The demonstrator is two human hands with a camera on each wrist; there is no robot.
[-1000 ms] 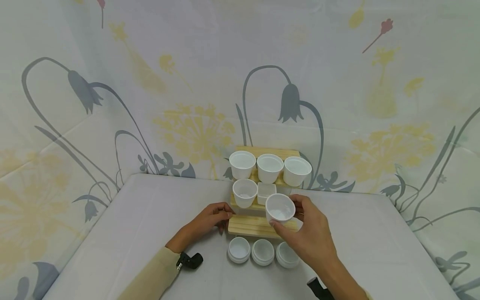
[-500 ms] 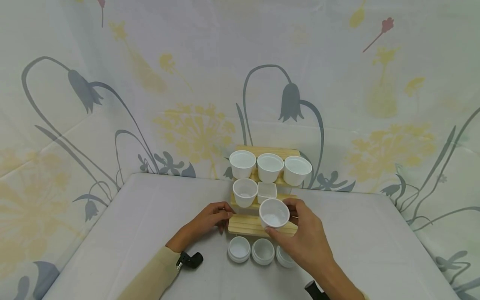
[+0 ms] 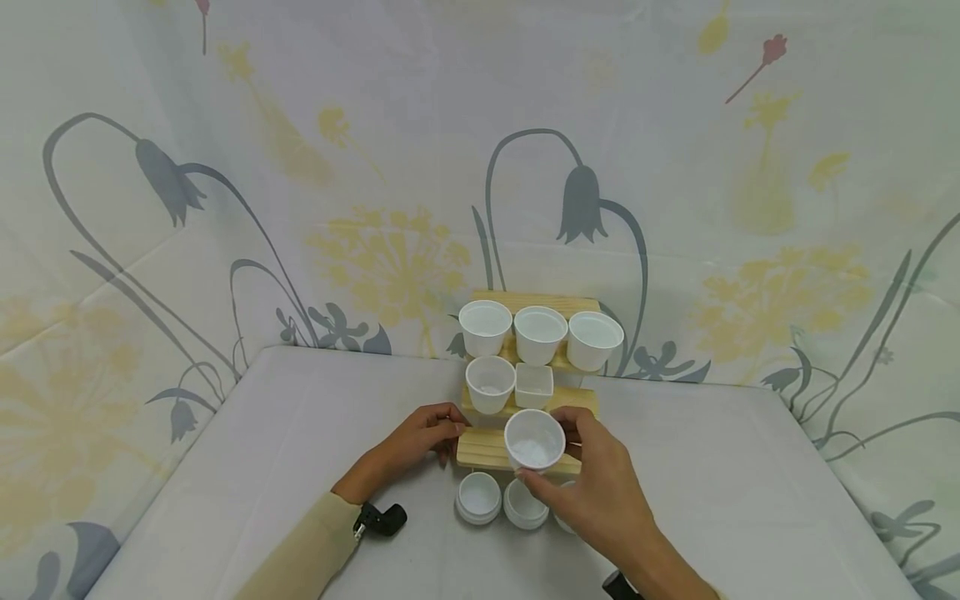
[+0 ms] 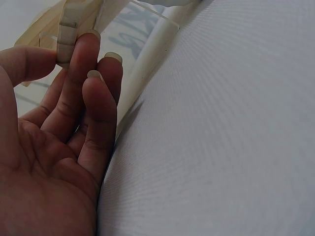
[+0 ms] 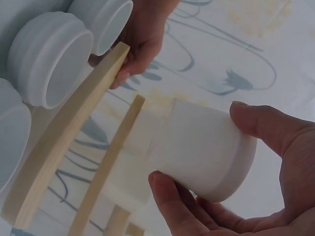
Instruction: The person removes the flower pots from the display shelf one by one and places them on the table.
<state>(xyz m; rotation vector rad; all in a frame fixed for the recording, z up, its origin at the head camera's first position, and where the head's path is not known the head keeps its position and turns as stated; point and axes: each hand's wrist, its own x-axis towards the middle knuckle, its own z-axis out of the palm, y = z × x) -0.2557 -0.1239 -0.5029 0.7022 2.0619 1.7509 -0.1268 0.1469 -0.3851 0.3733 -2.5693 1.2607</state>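
My right hand [image 3: 603, 483] holds a small white cup [image 3: 535, 440] by its sides, thumb and fingers on opposite walls. In the head view the cup overlaps the lowest step of a wooden tiered stand [image 3: 480, 450]. The right wrist view shows the cup [image 5: 197, 147] between the thumb and the other fingers, beside the boards' edges. My left hand [image 3: 420, 437] is at the left end of that lowest step. Its thumb and forefinger pinch the board's end [image 4: 67, 34] in the left wrist view, the other fingers loosely bent near the white cloth.
Several white cups stand on the upper steps: three on top, then a round cup [image 3: 491, 386] and a square cup [image 3: 534, 385] on the middle step. Three ribbed white cups stand in front, the left ribbed cup [image 3: 478, 497] fully visible. A patterned cloth [image 3: 405, 167] hangs behind.
My right hand has carried the cup leftward and toward me, from the lowest step's right part to over its middle. The left hand stays at the stand's end.
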